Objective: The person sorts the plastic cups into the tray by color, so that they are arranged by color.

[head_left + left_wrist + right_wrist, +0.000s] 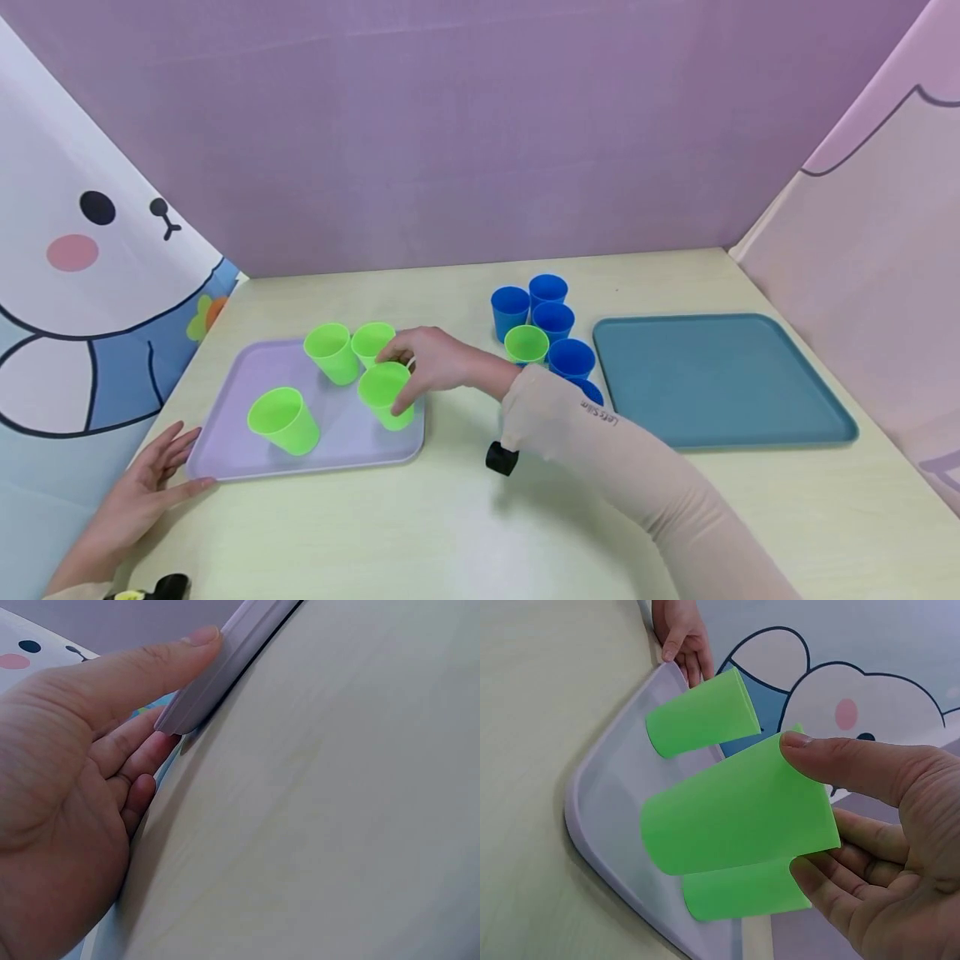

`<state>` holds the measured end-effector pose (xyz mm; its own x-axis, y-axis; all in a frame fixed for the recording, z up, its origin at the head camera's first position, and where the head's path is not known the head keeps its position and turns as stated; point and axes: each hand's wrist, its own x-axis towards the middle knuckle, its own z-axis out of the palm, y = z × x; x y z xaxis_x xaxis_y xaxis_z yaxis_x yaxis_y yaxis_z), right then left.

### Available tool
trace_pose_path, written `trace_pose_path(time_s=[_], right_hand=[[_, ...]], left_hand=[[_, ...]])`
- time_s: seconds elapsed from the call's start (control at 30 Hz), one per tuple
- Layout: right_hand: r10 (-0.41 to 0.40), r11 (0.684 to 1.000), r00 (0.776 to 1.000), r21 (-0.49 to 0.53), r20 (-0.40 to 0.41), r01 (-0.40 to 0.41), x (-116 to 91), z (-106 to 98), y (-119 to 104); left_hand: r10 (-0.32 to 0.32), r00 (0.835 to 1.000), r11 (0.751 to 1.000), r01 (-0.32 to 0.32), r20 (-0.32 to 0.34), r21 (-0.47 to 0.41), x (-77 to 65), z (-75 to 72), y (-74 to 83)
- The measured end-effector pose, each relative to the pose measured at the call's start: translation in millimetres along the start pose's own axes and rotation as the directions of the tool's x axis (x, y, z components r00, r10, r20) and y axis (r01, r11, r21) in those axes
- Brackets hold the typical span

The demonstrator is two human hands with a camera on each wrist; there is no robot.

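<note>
In the head view my right hand point(435, 362) pinches a green cup point(384, 393) by its rim, at the right side of the lilac tray point(225, 458). The right wrist view has this cup point(735, 806) upright between thumb and fingers; I cannot tell whether its base touches the tray. Three more green cups, one at the front left point(283, 421) and two behind point(332, 353) point(372, 340), stand on the tray. My left hand point(146, 492) rests at the tray's near left corner. Its thumb lies straight along the rim point(217, 671), the other fingers beside the corner.
Several blue cups point(572, 357) stand grouped on the table point(465, 517) right of the lilac tray, partly behind my right forearm. Another green cup point(527, 342) is among them. A teal tray point(727, 383) lies at the right. Fabric walls point(480, 150) enclose the table's back and sides.
</note>
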<state>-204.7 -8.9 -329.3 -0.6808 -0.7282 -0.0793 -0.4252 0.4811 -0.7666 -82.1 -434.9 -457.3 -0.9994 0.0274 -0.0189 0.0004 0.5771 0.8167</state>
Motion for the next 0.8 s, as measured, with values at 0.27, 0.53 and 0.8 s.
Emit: trace_pose_path(time_s=[0.27,0.53,0.8], right_hand=[[-0.027,0.999,1.0,0.017,-0.001,0.027,9,15,-1],[-0.023,1.0,1.0,0.008,-0.008,0.023,14,28,-3],[-0.032,0.999,0.999,-0.004,-0.037,0.032,21,42,-2]], left_hand=[[0.006,1.0,1.0,-0.005,-0.012,0.017,0.7,0.7,-0.4],[0.029,1.0,1.0,-0.029,-0.013,-0.001,0.9,1.5,-1.3],[0.017,1.0,1.0,-0.017,-0.009,0.009,1.3,1.6,-2.1]])
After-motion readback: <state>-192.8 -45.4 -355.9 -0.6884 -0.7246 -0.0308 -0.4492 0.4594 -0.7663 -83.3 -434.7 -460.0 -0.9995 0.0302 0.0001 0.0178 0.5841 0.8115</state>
